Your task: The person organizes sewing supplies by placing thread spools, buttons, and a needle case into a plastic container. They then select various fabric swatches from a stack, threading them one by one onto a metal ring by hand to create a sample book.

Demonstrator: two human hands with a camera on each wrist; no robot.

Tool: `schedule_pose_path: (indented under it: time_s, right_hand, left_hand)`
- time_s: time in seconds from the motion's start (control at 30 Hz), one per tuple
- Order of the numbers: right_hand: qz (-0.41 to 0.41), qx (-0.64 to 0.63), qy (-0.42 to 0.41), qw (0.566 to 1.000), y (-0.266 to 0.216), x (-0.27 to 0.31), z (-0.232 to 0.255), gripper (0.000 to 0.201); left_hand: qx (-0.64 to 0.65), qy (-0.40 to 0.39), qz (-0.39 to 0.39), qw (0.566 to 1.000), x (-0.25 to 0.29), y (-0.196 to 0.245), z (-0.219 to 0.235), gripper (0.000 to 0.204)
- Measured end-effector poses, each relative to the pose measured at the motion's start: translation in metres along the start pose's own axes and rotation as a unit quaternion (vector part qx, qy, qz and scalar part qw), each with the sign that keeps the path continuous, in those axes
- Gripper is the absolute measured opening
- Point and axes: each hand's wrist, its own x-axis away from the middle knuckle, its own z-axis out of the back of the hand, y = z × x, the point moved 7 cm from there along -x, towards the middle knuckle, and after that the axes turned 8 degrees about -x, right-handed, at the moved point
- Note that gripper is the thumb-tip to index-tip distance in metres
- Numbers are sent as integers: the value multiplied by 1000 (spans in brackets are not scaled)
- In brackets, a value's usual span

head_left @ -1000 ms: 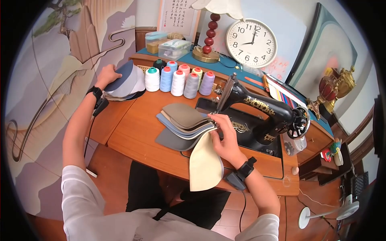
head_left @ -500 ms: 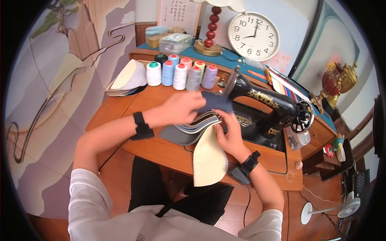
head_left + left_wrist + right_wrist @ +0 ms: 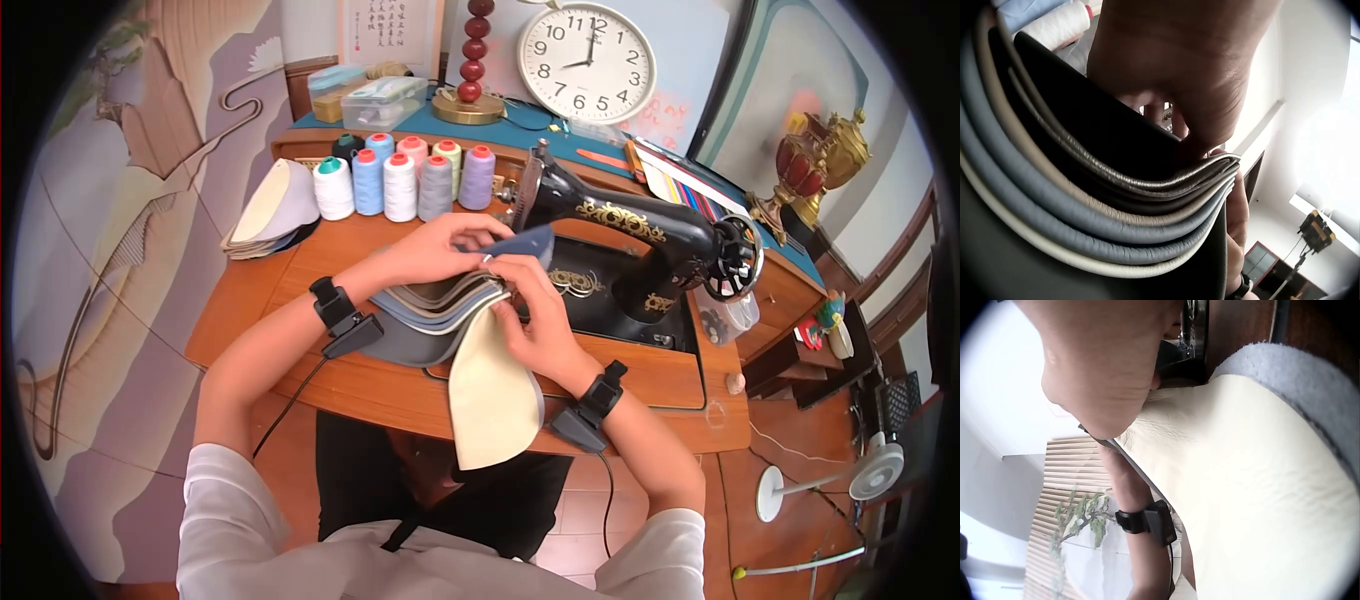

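Note:
My right hand (image 3: pixel 538 318) grips a fanned stack of curved, leather-like pieces (image 3: pixel 425 312) by their gathered ends, in front of the sewing machine. A cream piece (image 3: pixel 492 395) with a fuzzy grey backing hangs from this bundle over the table's front edge. My left hand (image 3: pixel 435 250) holds a dark blue piece (image 3: pixel 532 243) over the top of the stack, close to the right fingertips. In the left wrist view, brown, tan, grey-blue and cream edges (image 3: pixel 1116 240) lie layered below the left hand. The left fingertips are partly hidden behind the dark piece.
The black sewing machine (image 3: pixel 640 225) stands just right of the hands. Several thread cones (image 3: pixel 400 188) line the back of the wooden table (image 3: pixel 285 300). Another pile of pieces (image 3: pixel 270 212) lies at the left. A clock (image 3: pixel 587 62) and lamp base (image 3: pixel 468 108) stand behind.
My left hand has taken the dark blue piece off the left pile and carried it right to the stack. The right hand keeps its hold on the bundle.

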Motion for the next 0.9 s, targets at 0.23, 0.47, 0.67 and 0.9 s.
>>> schedule_pose_path:
  time_s: [0.23, 0.47, 0.67, 0.9]
  right_hand:
    - [2, 9, 2, 1000, 6, -1, 3, 49]
    - [6, 19, 10, 1000, 14, 0, 0, 47]
    - [27, 21, 25, 999, 4, -2, 1, 48]
    - [30, 32, 2, 999, -6, -4, -3, 47]
  left_hand:
    - [153, 7, -42, 987, 6, -29, -9, 47]
    - [169, 51, -14, 984, 27, -19, -1, 53]
    - [-197, 132, -70, 969, 34, 17, 21, 44]
    - [-215, 135, -79, 964, 37, 22, 5, 36]
